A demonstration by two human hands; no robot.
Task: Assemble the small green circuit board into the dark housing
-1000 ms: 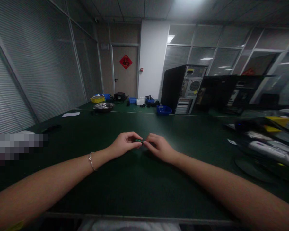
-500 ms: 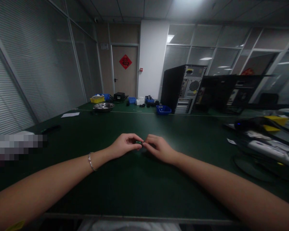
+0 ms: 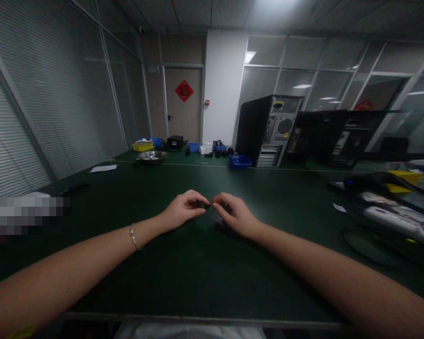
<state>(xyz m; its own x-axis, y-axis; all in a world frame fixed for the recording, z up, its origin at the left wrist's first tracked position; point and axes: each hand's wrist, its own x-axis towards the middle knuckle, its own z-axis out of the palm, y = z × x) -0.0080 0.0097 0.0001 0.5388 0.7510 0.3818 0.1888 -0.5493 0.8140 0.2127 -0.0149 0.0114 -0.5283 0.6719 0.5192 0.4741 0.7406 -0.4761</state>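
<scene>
Above the middle of the dark green table (image 3: 183,273), my left hand (image 3: 184,210) holds a small dark green part (image 3: 203,205) between thumb and fingers. The part's exact shape is too small to make out. Close on its right is my right hand (image 3: 235,214), thumb and index fingertip pinched together at the part's right end. Whether those fingertips grip something tiny cannot be seen. A silver bracelet (image 3: 134,237) circles my left wrist.
A steel bowl (image 3: 151,158), a yellow bin (image 3: 142,146) and a blue bin (image 3: 240,161) stand at the back. Right of them is a black computer tower (image 3: 256,127). White paper (image 3: 103,168) lies back left; cables and devices (image 3: 392,219) crowd the right side.
Both hands have risen slightly in view. The small part has tilted and shows less green, and a small gap has opened between the two hands' fingertips.
</scene>
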